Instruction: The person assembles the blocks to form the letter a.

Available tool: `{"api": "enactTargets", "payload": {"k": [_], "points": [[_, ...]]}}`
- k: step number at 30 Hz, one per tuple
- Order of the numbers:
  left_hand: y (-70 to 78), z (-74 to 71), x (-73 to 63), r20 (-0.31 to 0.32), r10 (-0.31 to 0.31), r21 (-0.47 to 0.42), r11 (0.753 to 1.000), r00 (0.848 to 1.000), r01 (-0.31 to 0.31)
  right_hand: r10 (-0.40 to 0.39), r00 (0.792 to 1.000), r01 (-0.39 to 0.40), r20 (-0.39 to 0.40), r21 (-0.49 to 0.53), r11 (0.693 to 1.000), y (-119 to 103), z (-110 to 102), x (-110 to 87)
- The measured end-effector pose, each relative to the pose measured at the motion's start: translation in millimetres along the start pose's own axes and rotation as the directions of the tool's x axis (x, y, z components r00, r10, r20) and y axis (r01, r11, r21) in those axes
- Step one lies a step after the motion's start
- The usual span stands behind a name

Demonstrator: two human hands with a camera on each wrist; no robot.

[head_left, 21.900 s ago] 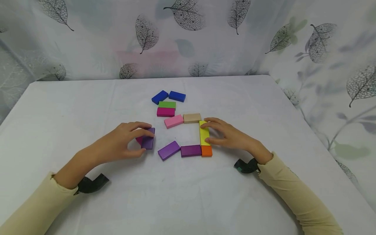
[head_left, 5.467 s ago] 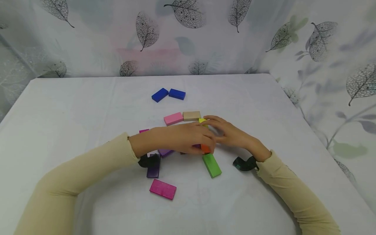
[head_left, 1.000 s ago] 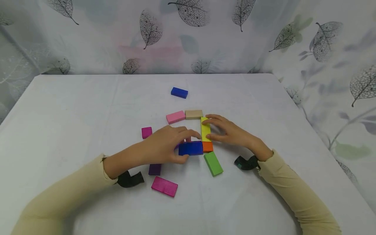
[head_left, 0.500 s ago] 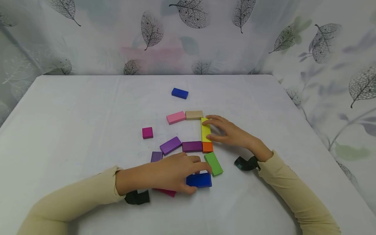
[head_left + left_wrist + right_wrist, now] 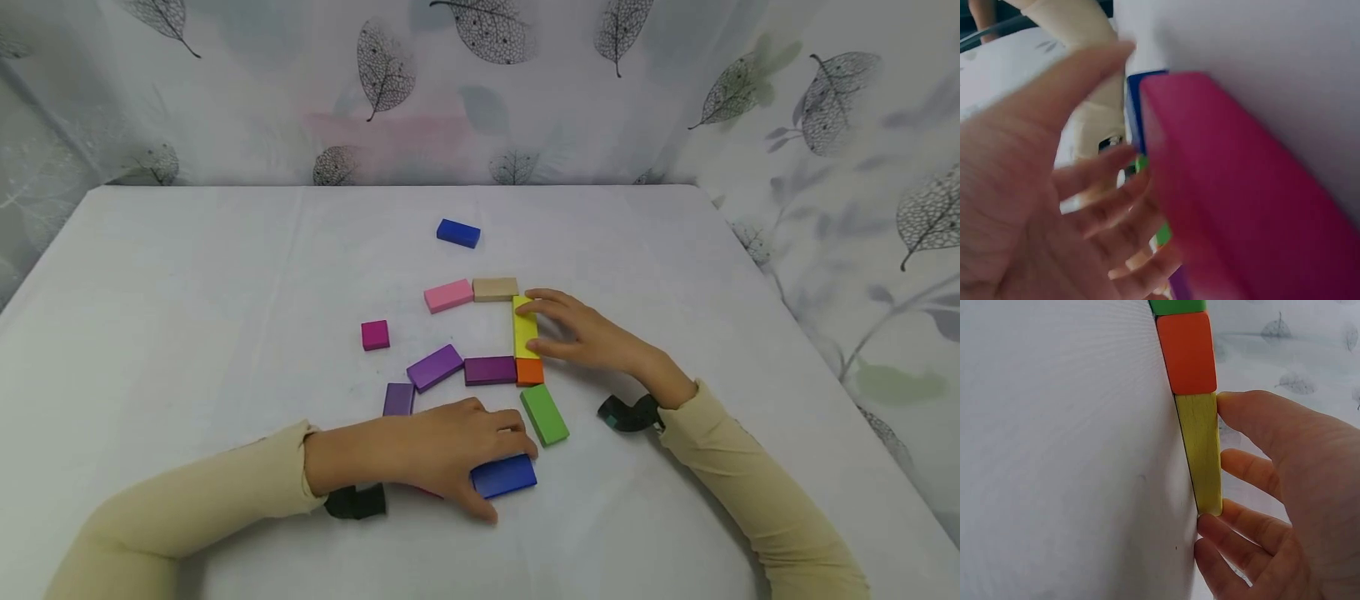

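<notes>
My left hand [image 5: 442, 446] is over a blue block [image 5: 504, 477] lying near the green block [image 5: 544, 414]. Its fingertips are at the block's far side, while the thumb stands spread away from the near side. A magenta block [image 5: 1229, 162] fills much of the left wrist view, mostly hidden under that hand in the head view. My right hand [image 5: 588, 333] rests its fingertips on the yellow block [image 5: 524, 329], thumb at the near end and fingers at the far end. The yellow block abuts the orange block [image 5: 1188, 353].
A curving row holds tan [image 5: 495, 289], pink [image 5: 448, 296], dark purple [image 5: 490, 371] and violet blocks [image 5: 435, 368]. Left of them lie a small magenta block [image 5: 375, 335] and a darker purple block [image 5: 399, 399]. Another blue block [image 5: 458, 233] sits at the back of the white table [image 5: 187, 292].
My left hand carried the blue block forward from over the dark purple block to below the green one; its thumb has now spread off it. My right hand stays at the yellow block.
</notes>
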State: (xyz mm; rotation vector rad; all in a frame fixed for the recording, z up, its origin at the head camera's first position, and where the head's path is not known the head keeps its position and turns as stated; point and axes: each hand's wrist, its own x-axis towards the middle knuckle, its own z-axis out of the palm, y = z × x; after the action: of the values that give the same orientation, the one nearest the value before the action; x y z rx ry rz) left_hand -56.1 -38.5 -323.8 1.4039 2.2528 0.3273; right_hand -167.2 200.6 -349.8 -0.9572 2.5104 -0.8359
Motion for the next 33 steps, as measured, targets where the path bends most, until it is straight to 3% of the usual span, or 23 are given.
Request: {"api": "enactTargets", "payload": {"k": [4, 9, 26, 30, 33], "points": [[-4.4, -2.6, -2.1, 0.036, 0.060, 0.014, 0.998, 0.998, -0.060, -0.004, 1.000, 0.004, -0.004, -0.001, 1.000, 1, 0, 0.8], [-5.9, -4.5, -5.3, 0.029, 0.096, 0.054, 0.994, 0.995, -0.097, 0.003, 1.000, -0.003, -0.003, 0.006, 1.000, 0, 0, 0.9], [-7.9, -4.3, -11.2, 0.031, 0.127, 0.056, 0.990, 0.991, -0.128, 0.001, 1.000, -0.001, -0.004, 0.013, 1.000, 0, 0, 0.0], [-9.8, -6.8, -12.2, -0.022, 0.128, 0.042, 0.991, 0.992, -0.127, -0.002, 1.000, 0.002, -0.003, 0.015, 1.000, 0, 0, -0.6], [-12.7, -13.0, -16.6, -0.122, 0.102, -0.005, 0.995, 0.987, -0.103, -0.005, 1.000, 0.005, -0.003, 0.018, 1.000, -1, 0, -0.9]]}}
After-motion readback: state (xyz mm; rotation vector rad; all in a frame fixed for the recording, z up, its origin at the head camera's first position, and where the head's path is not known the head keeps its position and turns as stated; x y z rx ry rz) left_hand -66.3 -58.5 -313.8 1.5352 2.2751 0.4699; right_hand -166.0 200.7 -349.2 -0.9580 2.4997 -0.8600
